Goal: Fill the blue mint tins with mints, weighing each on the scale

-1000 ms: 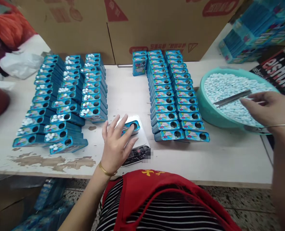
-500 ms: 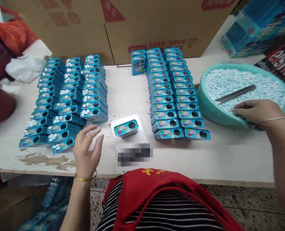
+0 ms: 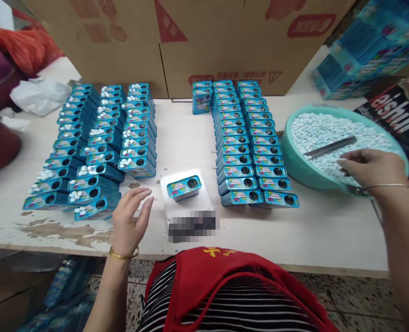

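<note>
My left hand (image 3: 130,226) is open, fingers loosely curved and thumb apart, just left of a small white scale (image 3: 204,203). It holds nothing. On the scale stands a blue candy tin (image 3: 183,188) with a round dark opening in its top. Over at the right, my right hand (image 3: 373,168) is at the near side of a turquoise basin (image 3: 290,161) full of small white and pale blue candies (image 3: 315,124). Its fingertips are drawn together at the candies; what lies between them is hidden. A metal strip (image 3: 330,147) rests on the candies.
Rows of blue tins (image 3: 130,164) with white candies on top stand at left. More tins (image 3: 237,171) with round openings stand right of the scale. A cardboard box (image 3: 211,46) backs the table. Stacked blue packs (image 3: 353,60) and a red pot (image 3: 0,147) sit at the sides.
The view has shifted slightly. My right hand's fingertips, lower among the candies before, now show higher and closer together. My left hand stays open beside the scale.
</note>
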The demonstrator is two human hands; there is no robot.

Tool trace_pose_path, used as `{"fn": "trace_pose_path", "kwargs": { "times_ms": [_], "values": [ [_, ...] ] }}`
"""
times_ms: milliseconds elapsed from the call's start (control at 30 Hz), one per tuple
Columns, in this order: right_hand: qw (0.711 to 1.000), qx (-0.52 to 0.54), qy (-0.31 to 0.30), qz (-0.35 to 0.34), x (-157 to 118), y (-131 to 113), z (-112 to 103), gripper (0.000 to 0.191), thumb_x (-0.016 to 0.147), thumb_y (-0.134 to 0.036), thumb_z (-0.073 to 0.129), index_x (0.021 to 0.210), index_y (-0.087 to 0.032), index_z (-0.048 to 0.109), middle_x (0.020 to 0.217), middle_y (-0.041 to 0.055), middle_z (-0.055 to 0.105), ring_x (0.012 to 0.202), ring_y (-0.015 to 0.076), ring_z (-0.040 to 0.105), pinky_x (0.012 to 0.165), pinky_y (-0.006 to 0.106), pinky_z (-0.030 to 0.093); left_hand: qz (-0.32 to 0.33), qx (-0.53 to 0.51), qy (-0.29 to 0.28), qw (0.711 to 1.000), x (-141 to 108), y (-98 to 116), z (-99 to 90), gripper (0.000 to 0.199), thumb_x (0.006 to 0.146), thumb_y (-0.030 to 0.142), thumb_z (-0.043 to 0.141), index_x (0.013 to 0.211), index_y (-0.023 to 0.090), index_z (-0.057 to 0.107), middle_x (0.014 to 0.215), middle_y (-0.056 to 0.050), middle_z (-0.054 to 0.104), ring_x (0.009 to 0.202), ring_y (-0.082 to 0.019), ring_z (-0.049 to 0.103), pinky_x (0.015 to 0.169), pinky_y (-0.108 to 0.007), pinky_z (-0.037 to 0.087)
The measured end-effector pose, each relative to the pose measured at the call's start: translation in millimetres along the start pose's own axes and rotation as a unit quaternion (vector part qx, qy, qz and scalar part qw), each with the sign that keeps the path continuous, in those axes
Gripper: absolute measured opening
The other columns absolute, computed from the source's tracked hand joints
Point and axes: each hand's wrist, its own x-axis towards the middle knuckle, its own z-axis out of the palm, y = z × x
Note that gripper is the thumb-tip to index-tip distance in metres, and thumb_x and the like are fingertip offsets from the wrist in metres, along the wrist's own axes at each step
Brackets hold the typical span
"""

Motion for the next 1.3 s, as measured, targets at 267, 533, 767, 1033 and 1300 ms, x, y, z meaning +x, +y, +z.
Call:
{"fn": "trace_pose_path", "kwargs": {
  "times_ms": [267,533,767,1033,1300],
  "values": [
    [0.890,0.344,-0.266,-0.138,-103.4,-176.0,19.6,0.014,0.070,-0.028,0.068,0.080,-0.019,0.065,0.066,-0.0002,0.060,0.053,0.0110,0.053,0.053,0.028,0.045,0.014,-0.020,0.000,1.000,4.6,3.5,5.6,0.014,0.086,0.021,0.056,0.097,0.018,0.065,0.098,-0.007,0.066,0.093,-0.017,0.061,0.086,-0.032,0.049],
    [0.831,0.174,-0.386,-0.361,-142.8,-235.8,72.6,0.016,0.079,-0.011,0.055,0.089,-0.016,0.067,0.073,0.0032,0.062,0.065,0.0126,0.051,0.063,0.029,0.041,-0.011,-0.056,-0.028,0.998,-15.5,1.7,13.2,0.016,0.088,0.022,0.053,0.100,0.019,0.064,0.099,-0.007,0.064,0.095,-0.017,0.061,0.085,-0.031,0.049],
    [0.848,0.232,-0.329,-0.345,-146.7,-240.5,69.0,0.027,0.083,-0.013,0.053,0.108,-0.014,0.062,0.081,0.0047,0.062,0.071,0.0142,0.055,0.069,0.030,0.045,-0.019,-0.068,-0.033,0.997,-19.2,-5.7,17.0,0.017,0.088,0.020,0.053,0.101,0.019,0.063,0.100,-0.007,0.063,0.097,-0.017,0.060,0.087,-0.031,0.048],
    [0.758,0.368,-0.373,-0.389,-204.3,-235.8,64.8,0.026,0.087,-0.013,0.047,0.105,-0.022,0.063,0.095,0.0074,0.066,0.091,0.0175,0.059,0.082,0.034,0.050,0.003,-0.050,-0.032,0.998,-8.4,-14.8,17.4,0.018,0.089,0.024,0.052,0.104,0.020,0.062,0.100,-0.007,0.064,0.095,-0.018,0.061,0.084,-0.031,0.049],
    [0.788,0.499,-0.359,-0.003,-124.4,-196.8,73.8,0.025,0.081,-0.042,0.058,0.093,-0.020,0.056,0.068,-0.0030,0.052,0.052,0.0099,0.050,0.043,0.023,0.035,0.000,-0.033,-0.013,0.999,-6.0,-18.1,17.8,0.016,0.088,0.025,0.054,0.101,0.020,0.063,0.099,-0.007,0.064,0.093,-0.018,0.062,0.085,-0.031,0.048]
  ]
}}
